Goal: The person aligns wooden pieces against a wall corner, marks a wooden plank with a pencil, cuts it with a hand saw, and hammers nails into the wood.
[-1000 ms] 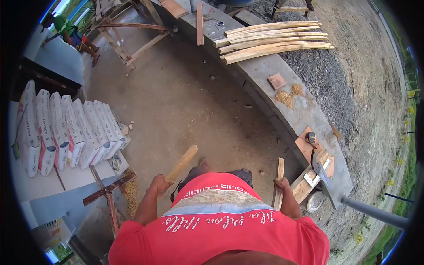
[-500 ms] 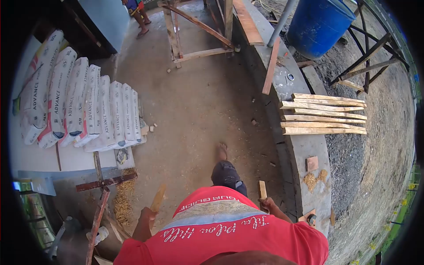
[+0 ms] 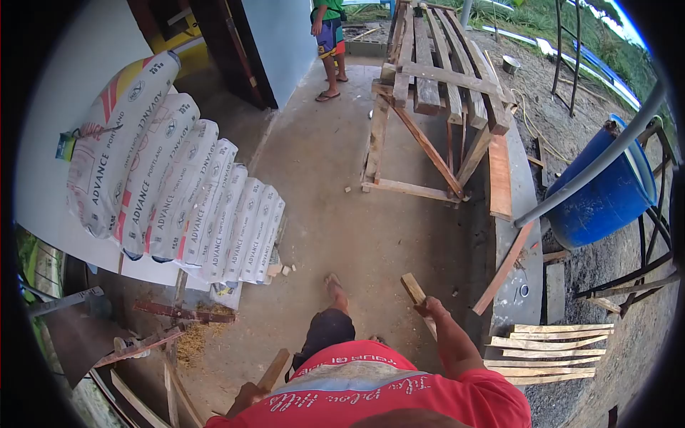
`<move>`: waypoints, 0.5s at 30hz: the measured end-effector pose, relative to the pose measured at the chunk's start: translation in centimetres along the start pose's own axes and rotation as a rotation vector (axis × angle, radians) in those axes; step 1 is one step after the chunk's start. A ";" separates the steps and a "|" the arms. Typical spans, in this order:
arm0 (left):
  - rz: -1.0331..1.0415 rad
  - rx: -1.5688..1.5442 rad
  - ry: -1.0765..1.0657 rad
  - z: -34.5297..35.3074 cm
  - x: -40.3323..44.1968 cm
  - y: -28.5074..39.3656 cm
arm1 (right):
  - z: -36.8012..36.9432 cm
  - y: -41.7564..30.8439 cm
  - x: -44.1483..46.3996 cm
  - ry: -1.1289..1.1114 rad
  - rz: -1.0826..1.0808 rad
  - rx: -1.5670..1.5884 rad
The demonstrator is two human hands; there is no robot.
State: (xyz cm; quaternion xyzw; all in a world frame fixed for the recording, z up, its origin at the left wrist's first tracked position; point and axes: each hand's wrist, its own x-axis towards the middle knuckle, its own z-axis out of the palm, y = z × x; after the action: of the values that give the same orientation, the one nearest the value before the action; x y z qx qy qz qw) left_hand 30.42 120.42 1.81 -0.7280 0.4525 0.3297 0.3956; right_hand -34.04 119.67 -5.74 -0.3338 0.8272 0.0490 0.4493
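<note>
My left hand [image 3: 248, 396], low in the view beside the red shirt, is wrapped round a wooden piece [image 3: 275, 369] that points up and to the right. On the other side, my right hand [image 3: 432, 309] grips a second wooden piece [image 3: 414, 288], whose upper end sticks out past the fingers. Both pieces are held over the concrete floor [image 3: 342, 242]. One bare foot [image 3: 335, 287] shows ahead of the shirt. The shirt's edge partly hides my left hand.
Cement bags [image 3: 164, 185] lean in a row at left. A trestle with planks [image 3: 446, 78] stands ahead at right, near a blue barrel [image 3: 599, 192]. Wooden strips [image 3: 549, 353] lie on the low wall. Another person [image 3: 330, 43] stands by the blue wall.
The view has shifted forward: the trestle, the barrel and the other person appear nearer, and the strips have slid lower. Both hands still hold their wooden pieces; my right arm now reaches further out.
</note>
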 end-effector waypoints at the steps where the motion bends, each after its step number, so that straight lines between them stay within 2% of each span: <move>1: 0.008 -0.020 -0.011 -1.2 0.7 2.0 | -2.0 -3.1 0.6 -0.023 0.002 -0.017; 5: 0.074 -0.077 -0.035 -8.9 4.7 9.5 | -5.2 -11.4 8.6 -0.029 -0.065 -0.066; 8: 0.141 -0.086 -0.029 -17.3 6.8 14.1 | -7.0 -16.8 13.8 -0.119 -0.026 -0.013; 9: 0.164 -0.080 -0.018 -20.4 7.3 15.7 | -7.7 -18.8 15.5 -0.085 -0.010 -0.034; 11: 0.223 -0.039 0.015 -26.4 8.3 18.8 | -9.3 -22.9 18.7 -0.027 0.027 -0.073; 15: 0.341 -0.078 0.155 -39.3 8.1 25.8 | -16.1 -33.5 23.4 -0.068 -0.024 -0.052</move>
State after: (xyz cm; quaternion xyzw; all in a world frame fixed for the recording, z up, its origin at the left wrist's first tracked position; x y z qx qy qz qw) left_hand 14.52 75.62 6.31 -0.6787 0.5855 0.3521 0.2694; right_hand -34.28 75.74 -7.07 -0.3537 0.8057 0.0765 0.4690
